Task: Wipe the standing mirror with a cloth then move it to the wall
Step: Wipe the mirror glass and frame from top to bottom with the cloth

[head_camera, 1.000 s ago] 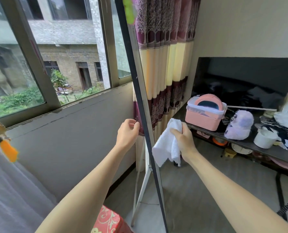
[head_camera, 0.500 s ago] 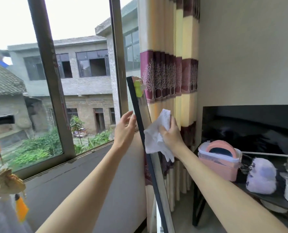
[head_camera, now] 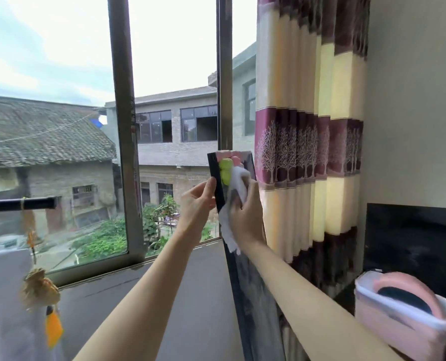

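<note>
The standing mirror (head_camera: pixel 253 295) is a tall, narrow panel with a black frame, seen almost edge-on in front of the window. A green and pink ornament (head_camera: pixel 225 171) hangs at its top corner. My left hand (head_camera: pixel 197 201) grips the frame's left edge just below the top. My right hand (head_camera: pixel 245 214) presses a white cloth (head_camera: pixel 236 188) flat against the glass near the top. The mirror's lower part and stand are out of view.
A striped purple and cream curtain (head_camera: pixel 310 142) hangs right behind the mirror. The window frame (head_camera: pixel 124 142) and grey wall ledge (head_camera: pixel 164 290) lie to the left. A pink lidded box (head_camera: pixel 404 313) sits at lower right under a dark screen (head_camera: pixel 414 238). A tasselled charm (head_camera: pixel 40 290) dangles lower left.
Both hands have slid up the mirror from its middle to near its top, the cloth wiping upward. My view has tilted up with them.
</note>
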